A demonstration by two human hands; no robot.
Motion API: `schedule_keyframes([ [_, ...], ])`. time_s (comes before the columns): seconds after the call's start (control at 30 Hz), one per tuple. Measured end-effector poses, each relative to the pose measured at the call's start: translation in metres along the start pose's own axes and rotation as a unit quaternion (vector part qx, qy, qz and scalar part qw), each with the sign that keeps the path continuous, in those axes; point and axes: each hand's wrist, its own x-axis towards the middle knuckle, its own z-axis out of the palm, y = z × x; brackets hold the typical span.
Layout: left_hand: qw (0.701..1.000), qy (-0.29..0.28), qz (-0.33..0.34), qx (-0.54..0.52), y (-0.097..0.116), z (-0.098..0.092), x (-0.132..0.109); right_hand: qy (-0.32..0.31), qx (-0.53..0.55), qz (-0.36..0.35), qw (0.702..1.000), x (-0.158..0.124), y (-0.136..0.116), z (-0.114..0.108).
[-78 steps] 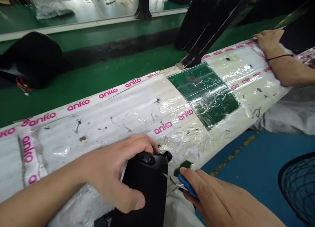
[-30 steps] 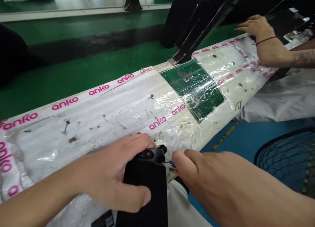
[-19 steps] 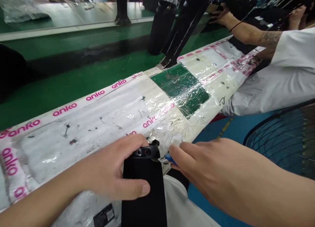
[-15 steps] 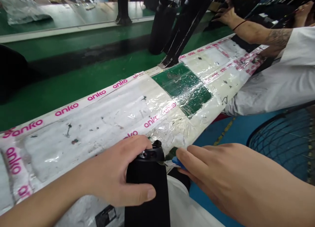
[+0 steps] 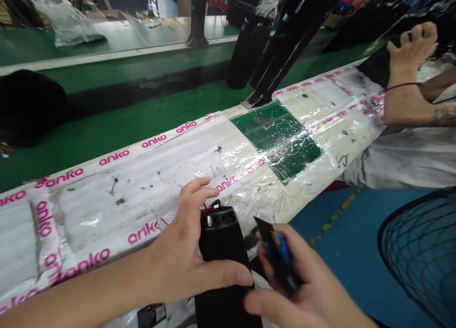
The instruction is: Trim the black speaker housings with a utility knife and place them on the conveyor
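Note:
A black cylindrical casing (image 5: 226, 252), which looks like a portable speaker, stands at the bottom middle near the bench edge. Its top end has a glossy ring (image 5: 220, 217) with round holes, and thin red wires with a small white connector show behind it. My left hand (image 5: 194, 245) grips the casing from the left, thumb across its front and fingers at its far side. In my right hand (image 5: 295, 276) is a blue and black utility knife (image 5: 280, 254), its dark blade pointing up and left, apart from the casing.
The bench (image 5: 142, 190) is covered with clear film and pink "anko" tape around a green patch (image 5: 281, 138). A co-worker's hand (image 5: 409, 57) is at the far right. A black wire-cage fan (image 5: 423, 252) stands at lower right. A black post (image 5: 292, 43) slants behind the bench.
The knife has come away from the casing's ring and turned blade up in my right hand. My left fingers have lifted off the top. The co-worker's hand has risen, fingers spread.

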Motion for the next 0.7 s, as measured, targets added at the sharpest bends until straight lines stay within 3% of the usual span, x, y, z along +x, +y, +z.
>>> schedule_keyframes([
  [0.07,0.997,-0.026,-0.043,-0.059,-0.006,-0.004,-0.003,0.017,0.122,0.086,0.989,0.002,0.008,0.023],
  [0.17,0.990,-0.063,-0.118,-0.047,-0.008,-0.020,-0.003,0.073,0.175,0.138,0.972,0.001,0.023,0.025],
  [0.27,0.988,-0.091,-0.116,0.033,-0.003,-0.027,0.003,0.100,0.209,0.125,0.965,-0.001,0.039,0.012],
  [0.57,0.976,-0.130,-0.149,0.086,0.011,-0.003,0.002,0.076,0.297,0.103,0.946,0.001,0.059,0.004],
  [0.63,0.981,-0.126,-0.124,0.079,0.008,0.002,-0.001,0.068,0.301,0.100,0.946,0.002,0.059,0.005],
  [0.7,0.993,-0.091,-0.054,0.060,0.003,0.007,-0.005,0.055,0.305,0.099,0.946,0.002,0.059,0.011],
])
